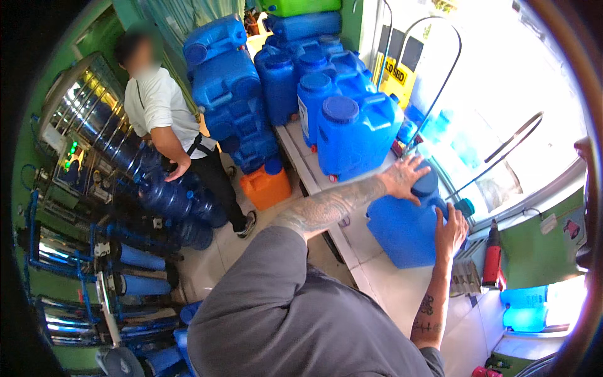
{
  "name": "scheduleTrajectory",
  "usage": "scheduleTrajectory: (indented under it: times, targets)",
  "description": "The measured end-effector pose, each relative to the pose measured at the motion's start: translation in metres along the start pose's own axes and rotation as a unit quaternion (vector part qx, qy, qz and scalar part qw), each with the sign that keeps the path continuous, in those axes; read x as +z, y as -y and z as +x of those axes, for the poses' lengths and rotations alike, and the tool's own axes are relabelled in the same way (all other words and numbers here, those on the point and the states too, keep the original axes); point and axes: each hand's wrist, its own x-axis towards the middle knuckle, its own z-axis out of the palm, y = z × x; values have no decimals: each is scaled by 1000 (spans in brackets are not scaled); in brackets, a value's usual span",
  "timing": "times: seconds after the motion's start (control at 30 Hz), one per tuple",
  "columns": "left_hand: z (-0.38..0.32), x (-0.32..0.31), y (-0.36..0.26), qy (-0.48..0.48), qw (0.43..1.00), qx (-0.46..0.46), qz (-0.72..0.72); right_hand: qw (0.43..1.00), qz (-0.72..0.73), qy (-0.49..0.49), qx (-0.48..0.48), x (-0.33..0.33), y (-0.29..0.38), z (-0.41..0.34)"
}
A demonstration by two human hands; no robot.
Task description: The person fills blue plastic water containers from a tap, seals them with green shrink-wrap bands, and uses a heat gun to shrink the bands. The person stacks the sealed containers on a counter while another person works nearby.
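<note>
A blue plastic water container point(400, 231) stands on the white-tiled counter point(372, 278) in front of me. My left hand point(404, 179) reaches across with its fingers spread, against the side of the container's round dark-blue screw lid point(425, 183). At the container's right side is my right hand point(452, 233), its thumb and fingers around the edge by the handle. Just past those fingertips is a teal cap point(465, 207). The grip of the right hand is partly hidden by the hand itself.
More blue containers point(358, 136) stand farther along the counter. An orange container point(266, 186) sits on the floor near a person in a white shirt point(165, 103). A red heat gun point(492, 259) is at the right. Water filter housings point(143, 259) line the left wall.
</note>
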Motion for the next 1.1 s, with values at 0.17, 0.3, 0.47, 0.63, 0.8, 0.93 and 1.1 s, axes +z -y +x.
scheduleTrajectory:
  times: [0.17,0.3,0.47,0.63,0.8,0.93,1.1]
  targets:
    - [9,-18,8,51,998,43,-8,1000,-7,2,29,-2,10,4]
    - [24,-38,33,52,993,100,-35,999,-14,-13,39,6,29,9]
    - [38,-49,71,64,976,202,-56,996,-48,-27,68,15,52,8]
    - [55,-88,91,-76,978,145,-126,994,2,-39,98,15,55,11]
    - [49,-94,63,-10,896,203,-396,957,196,-155,148,6,79,27]
    - [19,-53,67,143,863,241,-420,954,252,-48,154,-8,123,17]
    - [4,-22,81,148,899,284,-299,921,304,129,206,21,140,-67]
